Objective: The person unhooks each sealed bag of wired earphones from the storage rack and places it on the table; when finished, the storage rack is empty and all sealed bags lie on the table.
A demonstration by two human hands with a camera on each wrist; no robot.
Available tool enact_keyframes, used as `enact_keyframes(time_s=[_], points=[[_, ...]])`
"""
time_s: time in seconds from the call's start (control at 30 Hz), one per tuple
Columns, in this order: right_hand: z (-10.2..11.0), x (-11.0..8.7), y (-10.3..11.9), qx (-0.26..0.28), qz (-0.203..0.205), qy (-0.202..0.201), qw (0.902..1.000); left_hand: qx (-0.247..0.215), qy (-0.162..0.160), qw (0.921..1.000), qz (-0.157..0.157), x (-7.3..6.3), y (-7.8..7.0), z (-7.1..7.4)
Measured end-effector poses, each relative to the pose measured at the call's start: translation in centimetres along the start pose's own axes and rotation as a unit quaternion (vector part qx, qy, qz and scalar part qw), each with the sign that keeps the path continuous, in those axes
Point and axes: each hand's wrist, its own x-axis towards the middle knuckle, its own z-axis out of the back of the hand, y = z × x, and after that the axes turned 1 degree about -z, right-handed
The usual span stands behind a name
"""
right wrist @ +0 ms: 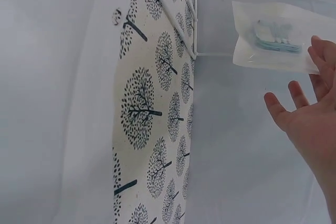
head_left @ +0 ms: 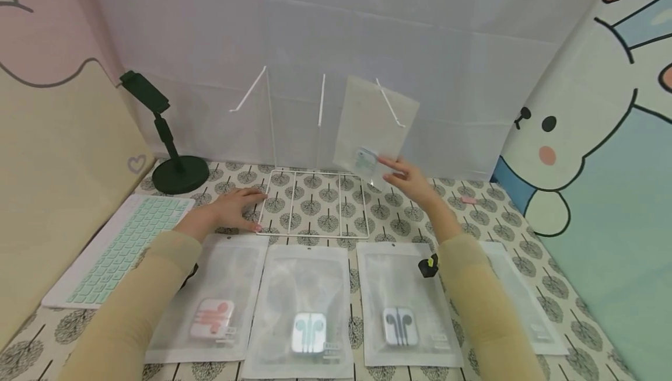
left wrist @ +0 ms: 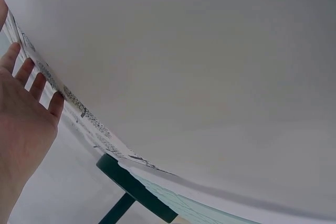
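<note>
A white wire display rack (head_left: pixel 312 235) stands on the table, with three prongs slanting up and forward. On its right prong (head_left: pixel 390 104) hangs a translucent zip bag (head_left: pixel 373 112), tilted, holding boxed light-blue earphones (head_left: pixel 366 161). My right hand (head_left: pixel 412 181) is at this bag's lower right side, its extended index fingertip touching near the earphone box; the right wrist view shows the fingers (right wrist: pixel 299 95) spread. My left hand (head_left: pixel 231 209) rests on the table, fingertips and thumb at the left bar of the rack's base. The middle and left prongs carry nothing.
Flat in front lie bags with pink (head_left: pixel 212 318), mint (head_left: pixel 309 333) and grey earphones (head_left: pixel 400 327), plus another bag (head_left: pixel 525 299) partly behind the right sleeve. A keyboard (head_left: pixel 126 247) and a dark green stand (head_left: pixel 180 174) are on the left. A small pink piece (head_left: pixel 468 200) lies at right.
</note>
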Motion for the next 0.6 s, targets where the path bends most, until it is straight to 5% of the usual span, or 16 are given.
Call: enact_keyframes(time_s=[0.43,0.6], points=[[1.1,-3.4,3.4,0.016,0.013,-0.024,0.9995,0.001,-0.003,1.0000,-0.006,0.0,-0.1,0.1],[1.9,-4.1,2.6,-0.019,0.036,-0.043,0.9983,-0.006,-0.005,1.0000,-0.001,-0.1,-0.2,0.0]])
